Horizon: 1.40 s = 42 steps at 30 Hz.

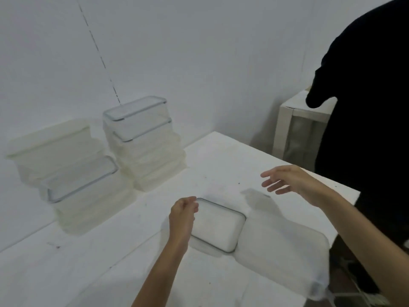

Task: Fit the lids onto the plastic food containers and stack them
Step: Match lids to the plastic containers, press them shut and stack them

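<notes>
head view: from where i stand, the likeliest slip is the lid [283, 247], a soft translucent piece lying just right of the open container [219, 227] and reaching the near-right edge of the table [221, 156]. a careless sweep could knock it off. it might also seat crooked, because the clear rim is hard to see.

the left hand [183, 214] is at the container's left rim with fingers curled; i cannot tell whether it pinches the rim. the right hand [285, 180] hovers beyond the lid, fingers spread, holding nothing.

the open container looks empty. at the far left, the taller stack [141, 142] and lower stack [73, 173] look empty too.
</notes>
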Each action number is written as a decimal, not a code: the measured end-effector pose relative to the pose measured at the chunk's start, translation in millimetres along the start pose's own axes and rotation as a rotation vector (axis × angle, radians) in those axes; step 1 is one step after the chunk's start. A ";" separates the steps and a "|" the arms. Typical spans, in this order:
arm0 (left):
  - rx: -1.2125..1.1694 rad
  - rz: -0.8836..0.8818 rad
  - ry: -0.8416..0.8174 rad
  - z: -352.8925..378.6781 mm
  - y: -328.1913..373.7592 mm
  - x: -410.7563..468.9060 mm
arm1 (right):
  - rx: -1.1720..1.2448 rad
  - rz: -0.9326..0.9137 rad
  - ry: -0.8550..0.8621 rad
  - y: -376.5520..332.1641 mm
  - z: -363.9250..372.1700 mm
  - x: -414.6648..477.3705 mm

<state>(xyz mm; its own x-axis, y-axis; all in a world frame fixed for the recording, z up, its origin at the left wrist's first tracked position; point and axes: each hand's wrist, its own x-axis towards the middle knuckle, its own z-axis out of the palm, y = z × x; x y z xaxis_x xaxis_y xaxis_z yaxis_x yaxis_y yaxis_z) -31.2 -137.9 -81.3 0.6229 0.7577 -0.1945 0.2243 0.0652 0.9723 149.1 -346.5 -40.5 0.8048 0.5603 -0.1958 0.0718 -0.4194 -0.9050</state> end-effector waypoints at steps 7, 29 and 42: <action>0.121 -0.005 -0.167 56.9 -13.5 -24.1 | 0.135 0.173 0.316 60.0 -9.6 -61.5; -0.147 -0.081 -0.109 67.6 13.0 -76.9 | 0.442 0.128 0.628 34.4 56.0 -148.3; -0.408 -0.248 0.327 -58.1 -11.4 -85.2 | 0.525 0.066 0.223 -23.3 155.2 -126.5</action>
<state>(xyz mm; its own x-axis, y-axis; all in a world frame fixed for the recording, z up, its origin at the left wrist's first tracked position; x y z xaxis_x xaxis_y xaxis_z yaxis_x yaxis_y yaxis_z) -130.4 -165.5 -68.2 0.3095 0.8449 -0.4362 -0.0135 0.4626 0.8865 -45.9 -296.8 -53.2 0.9064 0.3570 -0.2258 -0.2396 -0.0058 -0.9708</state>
